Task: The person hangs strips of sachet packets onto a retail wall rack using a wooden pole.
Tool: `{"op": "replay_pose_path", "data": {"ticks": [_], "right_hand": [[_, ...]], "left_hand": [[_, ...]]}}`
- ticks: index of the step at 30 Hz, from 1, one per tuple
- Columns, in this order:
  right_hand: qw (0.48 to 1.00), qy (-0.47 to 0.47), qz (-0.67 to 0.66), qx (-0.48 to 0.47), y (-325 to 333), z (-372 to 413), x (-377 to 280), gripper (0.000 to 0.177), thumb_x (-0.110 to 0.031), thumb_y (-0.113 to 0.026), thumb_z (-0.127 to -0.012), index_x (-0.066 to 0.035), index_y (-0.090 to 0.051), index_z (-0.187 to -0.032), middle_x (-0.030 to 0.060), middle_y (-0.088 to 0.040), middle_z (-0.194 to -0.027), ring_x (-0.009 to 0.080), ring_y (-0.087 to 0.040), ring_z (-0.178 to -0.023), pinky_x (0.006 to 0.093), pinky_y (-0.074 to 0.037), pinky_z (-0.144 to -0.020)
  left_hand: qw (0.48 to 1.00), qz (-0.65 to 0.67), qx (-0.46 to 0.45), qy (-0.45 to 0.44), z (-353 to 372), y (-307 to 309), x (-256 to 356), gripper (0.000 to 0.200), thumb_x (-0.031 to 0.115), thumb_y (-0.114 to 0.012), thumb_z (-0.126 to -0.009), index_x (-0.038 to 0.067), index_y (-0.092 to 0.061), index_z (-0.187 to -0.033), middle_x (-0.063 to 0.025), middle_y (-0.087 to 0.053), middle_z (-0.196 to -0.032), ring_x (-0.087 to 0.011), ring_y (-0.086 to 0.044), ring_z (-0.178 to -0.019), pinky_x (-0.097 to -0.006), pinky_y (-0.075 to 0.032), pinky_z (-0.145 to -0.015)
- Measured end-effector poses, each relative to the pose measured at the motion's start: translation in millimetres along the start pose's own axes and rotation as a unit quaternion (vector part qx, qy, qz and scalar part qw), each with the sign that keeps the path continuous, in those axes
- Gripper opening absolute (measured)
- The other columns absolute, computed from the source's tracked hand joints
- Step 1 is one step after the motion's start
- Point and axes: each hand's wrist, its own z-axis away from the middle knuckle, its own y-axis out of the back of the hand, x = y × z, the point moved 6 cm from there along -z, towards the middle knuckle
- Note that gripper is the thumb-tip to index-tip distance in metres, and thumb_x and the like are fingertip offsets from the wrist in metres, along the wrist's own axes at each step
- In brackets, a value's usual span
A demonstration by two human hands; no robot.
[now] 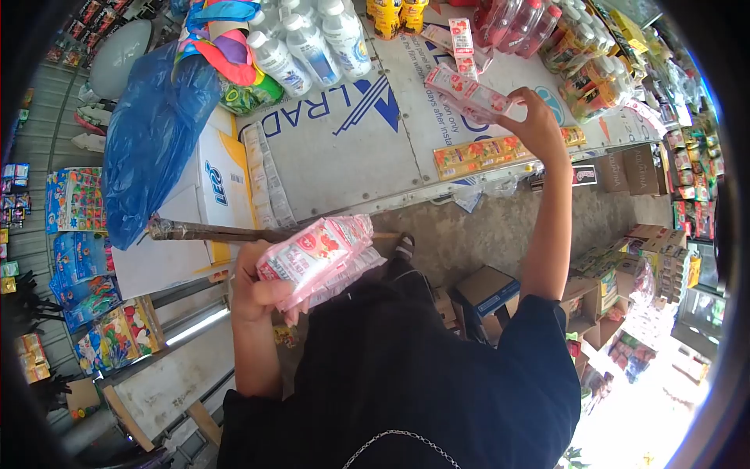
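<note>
My left hand [259,288] is closed around a folded stack of pink and white sachets [319,258], held in front of my body. My right arm reaches out over the counter. Between the thumb and fingers of my right hand [537,129] is the end of a strip of pink sachets [473,95], which stretches left from the hand. Just beyond it, another pink and white sachet strip [462,48] lies on the counter [367,148]. A flat row of gold sachets [488,155] runs along the counter's near edge, below my right hand.
White-capped bottles [308,47] stand at the back left, beside a blue plastic bag [152,144]. Red bottles [519,27] and cup-like packs [598,86] stand back right. A wooden pole [211,231] crosses behind my left hand. Cardboard boxes [484,289] sit on the floor.
</note>
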Motion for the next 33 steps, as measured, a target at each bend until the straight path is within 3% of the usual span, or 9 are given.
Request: {"op": "replay_pose_path", "data": {"ticks": [4, 6, 8, 9, 10, 17, 23, 29, 33], "right_hand": [[0.979, -0.061, -0.186, -0.063, 26.3, -47.4, 6.6, 0.049, -0.038, -0.075, -0.084, 0.002, -0.063, -0.111, 0.0144, -0.07, -0.1, 0.0208, -0.064, -0.105, 0.0371, -0.05, -0.088], [0.943, 0.021, -0.333, 0.014, 70.6, -68.4, -24.7, 0.036, -0.032, -0.066, -0.094, -0.001, -0.064, -0.111, 0.0011, -0.067, -0.096, 0.0093, -0.057, -0.08, 0.026, -0.046, -0.074], [0.921, -0.074, -0.381, 0.026, 101.1, -90.7, 16.5, 0.038, -0.033, -0.06, -0.097, -0.001, -0.065, -0.116, 0.0025, -0.068, -0.096, 0.0112, -0.059, -0.081, 0.0264, -0.047, -0.076], [0.899, -0.097, -0.409, 0.122, 135.0, -78.7, -29.3, 0.039, -0.031, -0.06, -0.096, -0.001, -0.064, -0.121, 0.0065, -0.07, -0.094, 0.0111, -0.061, -0.079, 0.0277, -0.049, -0.077], [0.898, -0.019, -0.394, 0.193, 166.4, -62.5, -101.0, 0.037, -0.038, -0.059, -0.101, -0.002, -0.064, -0.109, -0.0025, -0.049, -0.073, 0.0053, -0.041, -0.058, 0.0249, -0.034, -0.053], [0.877, -0.083, -0.453, 0.138, 289.8, 4.6, -224.2, 0.039, -0.035, -0.052, -0.104, 0.001, -0.064, -0.114, -0.0023, -0.05, -0.062, 0.004, -0.029, -0.044, 0.0228, -0.025, -0.043], [0.929, 0.014, -0.248, 0.276, 333.9, 68.5, -356.7, 0.022, -0.026, -0.055, -0.103, -0.005, -0.062, -0.1, -0.0038, -0.047, -0.062, 0.0044, -0.035, -0.047, 0.0229, -0.028, -0.046], [0.922, 0.045, -0.106, 0.369, 356.7, 158.5, -471.8, 0.02, -0.027, -0.055, -0.097, -0.008, -0.062, -0.093, -0.0026, -0.051, -0.067, 0.0082, -0.043, -0.053, 0.0261, -0.033, -0.05], [0.868, 0.079, 0.076, 0.485, 358.1, 266.2, -541.1, 0.019, -0.027, -0.055, -0.093, -0.011, -0.062, -0.089, -0.0018, -0.054, -0.071, 0.0107, -0.047, -0.057, 0.0282, -0.036, -0.053]], "left_hand": [[0.999, -0.015, -0.009, 0.048, 4.8, 7.1, -12.4, 0.018, 0.006, -0.065, -0.077, -0.01, -0.066, -0.069, -0.0183, -0.065, -0.057, -0.0218, -0.062, -0.041, -0.0291, -0.049, -0.037], [0.998, -0.033, -0.029, 0.049, 4.9, 8.5, -16.6, 0.018, 0.006, -0.064, -0.078, -0.009, -0.067, -0.069, -0.0185, -0.065, -0.057, -0.0217, -0.061, -0.04, -0.0292, -0.05, -0.036], [0.997, -0.034, -0.035, 0.058, 7.6, 6.0, -14.5, 0.019, 0.008, -0.065, -0.08, -0.009, -0.067, -0.069, -0.0178, -0.065, -0.058, -0.0212, -0.062, -0.041, -0.0288, -0.05, -0.037], [0.996, -0.04, -0.036, 0.07, 9.4, 5.8, -14.0, 0.02, 0.009, -0.065, -0.081, -0.008, -0.067, -0.069, -0.0171, -0.065, -0.058, -0.0206, -0.062, -0.042, -0.0285, -0.049, -0.038], [0.996, -0.036, -0.051, 0.067, 10.7, 4.6, -13.2, 0.02, 0.009, -0.065, -0.081, -0.008, -0.067, -0.069, -0.0171, -0.065, -0.058, -0.0206, -0.062, -0.042, -0.0285, -0.049, -0.038], [0.989, -0.085, -0.042, 0.115, 12.9, 9.1, -9.0, 0.032, 0.024, -0.062, -0.096, -0.005, -0.068, -0.083, -0.0133, -0.067, -0.07, -0.0154, -0.064, -0.057, -0.0282, -0.051, -0.055], [0.953, -0.045, -0.23, 0.193, 35.5, -18.8, -32.4, 0.055, 0.047, -0.044, -0.106, -0.003, -0.067, -0.101, -0.011, -0.07, -0.082, -0.0146, -0.066, -0.07, -0.026, -0.053, -0.068], [0.914, 0.024, -0.302, 0.268, 54.1, -49.3, -57.0, 0.094, 0.077, -0.017, -0.096, -0.002, -0.063, -0.116, -0.0146, -0.071, -0.106, -0.0193, -0.066, -0.099, -0.0331, -0.048, -0.095], [0.909, 0.052, -0.31, 0.273, 44.5, -70.4, -96.9, 0.11, 0.087, -0.013, -0.088, -0.006, -0.063, -0.118, -0.0153, -0.07, -0.107, -0.0211, -0.066, -0.101, -0.0331, -0.048, -0.098]]}}
